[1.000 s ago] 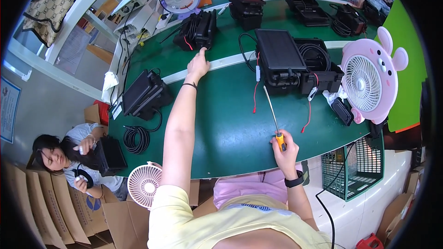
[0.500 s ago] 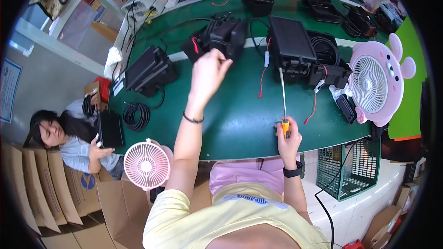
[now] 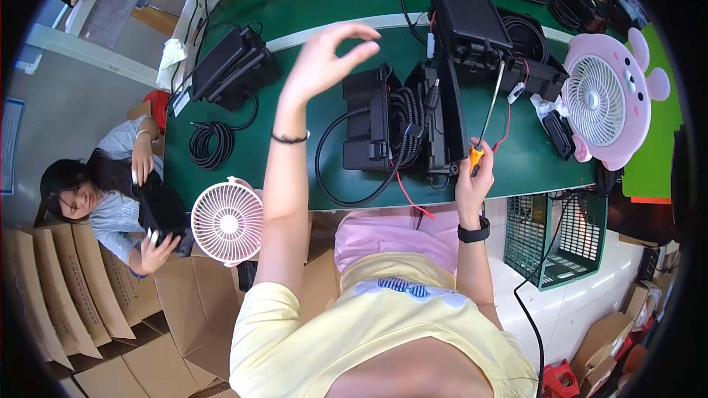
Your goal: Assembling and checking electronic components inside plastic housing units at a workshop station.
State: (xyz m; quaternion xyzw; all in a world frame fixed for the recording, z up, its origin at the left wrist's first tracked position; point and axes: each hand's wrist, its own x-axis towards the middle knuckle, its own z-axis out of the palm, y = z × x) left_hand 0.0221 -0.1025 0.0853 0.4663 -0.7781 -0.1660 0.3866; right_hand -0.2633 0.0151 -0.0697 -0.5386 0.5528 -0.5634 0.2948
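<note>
Over the green table, my left hand (image 3: 328, 63) is raised with thumb and fingers apart, holding nothing. An open black plastic case (image 3: 366, 114) lies just to its right and nearer to me. Inside the case is a coiled black cable (image 3: 405, 121), and a red wire sticks out toward the table edge. My right hand (image 3: 474, 184) grips a screwdriver (image 3: 478, 155) by its yellow-and-black handle, the long shaft pointing up and away. Beyond the shaft sits a closed-looking black case (image 3: 472, 18), beside another case (image 3: 538, 77) with coiled cable.
At the left stand a black case (image 3: 232, 66) and a cable coil (image 3: 212, 144). A pink fan (image 3: 228, 222) is at the near edge; a pink animal-shaped fan (image 3: 596, 99) stands right. Below right is a green crate (image 3: 557, 243). A co-worker (image 3: 122, 199) handles a black case at left.
The open black case has come from the far part of the table to the near middle. My left hand has let go of it. The screwdriver has shifted slightly right and tilted.
</note>
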